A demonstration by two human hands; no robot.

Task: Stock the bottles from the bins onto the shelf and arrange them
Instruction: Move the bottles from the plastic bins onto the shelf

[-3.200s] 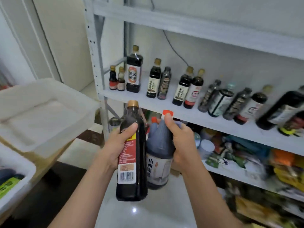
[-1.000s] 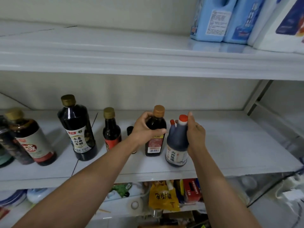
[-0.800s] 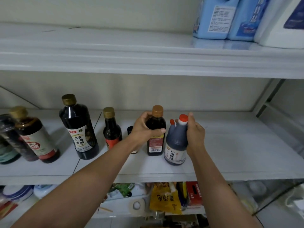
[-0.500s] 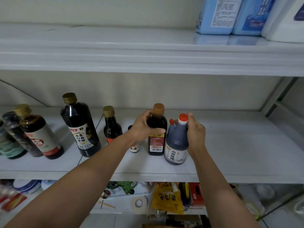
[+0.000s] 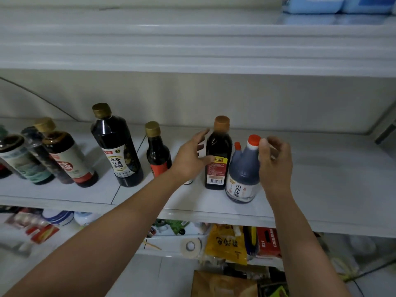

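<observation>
Near the shelf (image 5: 321, 189) front edge, 2 bottles stand placed.
Our left hand (image 5: 190, 157) and right hand (image 5: 275, 161) hang open, holding nothing; bins unseen.

Blue containers (image 5: 334, 4) are seen at the right end of the top board. On the lower level, a tape roll (image 5: 191, 246), a yellow bag (image 5: 227, 245) and a red box (image 5: 268, 242) are kept side by side.
</observation>
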